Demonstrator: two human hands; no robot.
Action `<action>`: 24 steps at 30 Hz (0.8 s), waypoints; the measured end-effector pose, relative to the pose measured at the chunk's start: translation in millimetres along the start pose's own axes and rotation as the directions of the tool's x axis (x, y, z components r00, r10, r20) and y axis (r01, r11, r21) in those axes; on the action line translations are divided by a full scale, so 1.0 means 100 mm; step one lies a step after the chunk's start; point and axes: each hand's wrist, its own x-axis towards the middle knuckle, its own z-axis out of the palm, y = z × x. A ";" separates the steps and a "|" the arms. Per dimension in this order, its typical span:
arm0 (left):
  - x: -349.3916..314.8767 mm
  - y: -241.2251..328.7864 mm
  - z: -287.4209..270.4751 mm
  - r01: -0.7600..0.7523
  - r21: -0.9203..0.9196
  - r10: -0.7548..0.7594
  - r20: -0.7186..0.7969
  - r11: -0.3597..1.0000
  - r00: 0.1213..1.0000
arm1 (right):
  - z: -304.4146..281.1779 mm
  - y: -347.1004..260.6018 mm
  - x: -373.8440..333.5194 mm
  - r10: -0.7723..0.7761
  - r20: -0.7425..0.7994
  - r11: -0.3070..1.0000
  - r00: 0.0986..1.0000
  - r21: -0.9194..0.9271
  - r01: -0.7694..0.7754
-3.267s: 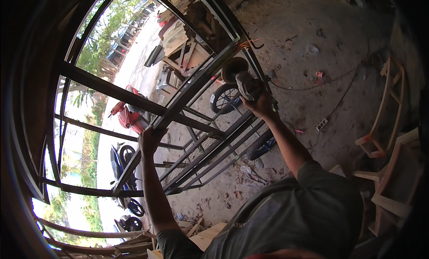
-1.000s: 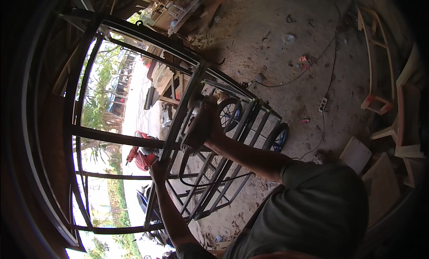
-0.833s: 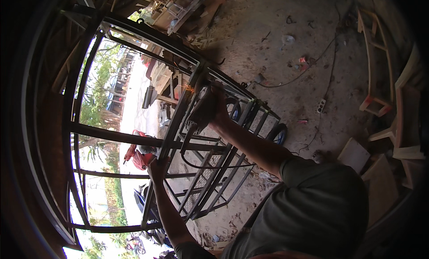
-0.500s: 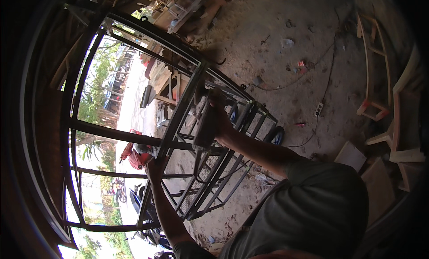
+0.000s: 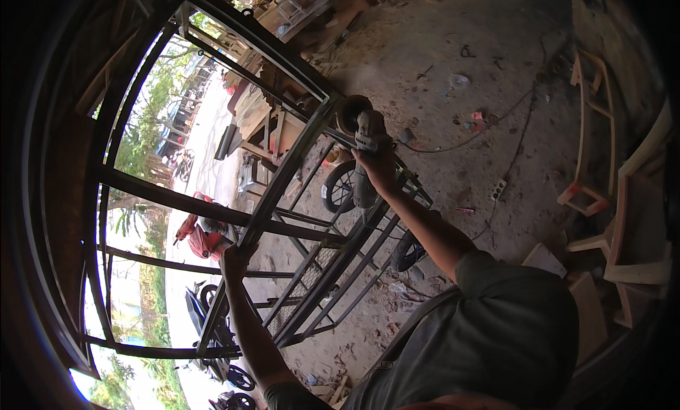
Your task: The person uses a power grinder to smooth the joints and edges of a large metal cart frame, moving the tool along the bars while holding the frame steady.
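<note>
My right hand (image 5: 377, 168) is wrapped around an angle grinder (image 5: 370, 130), its round disc (image 5: 352, 114) close to the corner of a dark metal frame (image 5: 289, 171). Whether disc and metal touch, I cannot tell. The grinder's rear body hangs below my fist. Lower left, my left hand (image 5: 236, 260) grips the long slanting bar of that same frame, fingers partly hidden behind it. The frame is a tall open structure of welded bars, with mesh panels (image 5: 308, 277) lower down and a spoked wheel (image 5: 340, 187) behind it.
A cable with a socket strip (image 5: 499, 190) runs over the dirt floor on the right. Wooden frames (image 5: 589, 127) stand at the far right. Beyond the metal frame are a red and grey shape (image 5: 202, 241), a parked motorcycle (image 5: 212, 318) and a wooden bench (image 5: 258, 120).
My right hand has moved the grinder right and slightly down, turning it so the disc shows near the frame's corner. My left hand stays on the bar; the view has shifted somewhat.
</note>
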 end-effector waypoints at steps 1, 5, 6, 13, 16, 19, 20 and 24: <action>0.01 0.03 -0.01 0.001 0.019 -0.001 -0.006 1.000 1.000 | -0.03 0.05 0.00 -0.013 0.003 0.999 1.000 -0.033 0.013; -0.04 0.00 -0.01 -0.040 -0.011 0.040 -0.025 0.999 0.999 | -0.10 0.02 -0.09 -0.049 0.056 0.999 0.997 -0.016 0.050; -0.05 0.00 -0.01 -0.040 -0.001 0.040 -0.033 0.999 0.999 | -0.09 -0.03 -0.07 -0.046 0.059 0.999 0.997 0.012 0.046; -0.02 0.03 0.02 0.003 0.029 -0.002 -0.024 1.000 1.000 | -0.04 0.02 0.02 -0.075 0.034 0.997 0.997 0.009 0.075; -0.06 0.08 -0.05 0.002 -0.032 -0.002 -0.023 0.999 1.000 | -0.02 0.00 0.02 -0.100 0.047 0.994 0.994 0.038 0.098; -0.09 0.02 -0.02 -0.015 -0.014 0.014 -0.037 1.000 0.999 | -0.01 -0.13 0.00 -0.085 0.062 0.996 0.994 0.001 0.085; -0.09 0.05 -0.02 -0.029 0.003 0.029 -0.052 1.000 0.998 | -0.01 -0.16 0.03 -0.076 0.065 0.997 0.995 -0.024 0.077; -0.08 0.08 -0.03 -0.046 -0.019 0.045 -0.064 0.999 0.997 | -0.05 -0.14 0.08 -0.041 0.068 0.997 0.997 -0.059 0.045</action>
